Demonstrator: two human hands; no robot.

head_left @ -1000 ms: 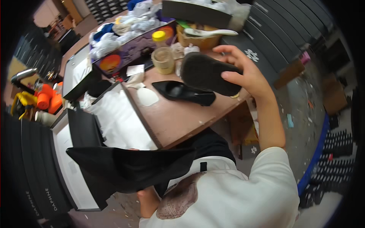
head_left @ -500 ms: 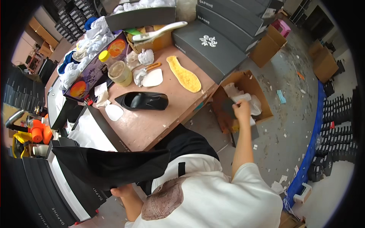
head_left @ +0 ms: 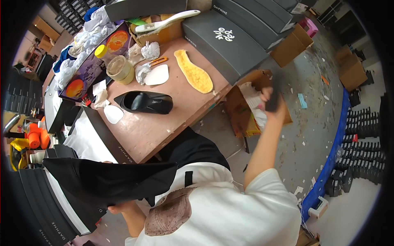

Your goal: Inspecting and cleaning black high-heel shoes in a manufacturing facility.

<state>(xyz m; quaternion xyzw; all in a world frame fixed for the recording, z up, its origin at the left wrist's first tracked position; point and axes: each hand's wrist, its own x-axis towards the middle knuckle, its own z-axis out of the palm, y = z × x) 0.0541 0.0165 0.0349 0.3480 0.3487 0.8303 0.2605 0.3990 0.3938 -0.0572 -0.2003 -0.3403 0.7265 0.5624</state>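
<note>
My left hand (head_left: 122, 206) is closed at the lower edge of a long black pointed piece (head_left: 111, 178), dark and smooth; whether it is a boot or a folded bag I cannot tell. Most of its fingers are hidden beneath. Out to the right, my right hand (head_left: 273, 107) grips a dark flat piece (head_left: 277, 88), smeared by motion, above an open cardboard box (head_left: 237, 107) holding white crumpled paper. A black pointed shoe (head_left: 147, 102) lies on the table (head_left: 135, 141) with its opening up. Behind it are a yellow insole (head_left: 193, 73) and a white pad (head_left: 156, 75).
Dark grey shoe boxes (head_left: 227, 41) are stacked at the back right. A jar (head_left: 120, 70), an orange-handled cutter (head_left: 159, 60) and a white-handled brush (head_left: 168, 21) are at the back. An open shoe box with white paper (head_left: 88, 139) sits at the left. Scraps litter the floor (head_left: 308, 131).
My right hand has lifted and moved slightly right with the dark flat piece, which now stands upright. The left hand still holds the black piece. The whole view has shifted a little.
</note>
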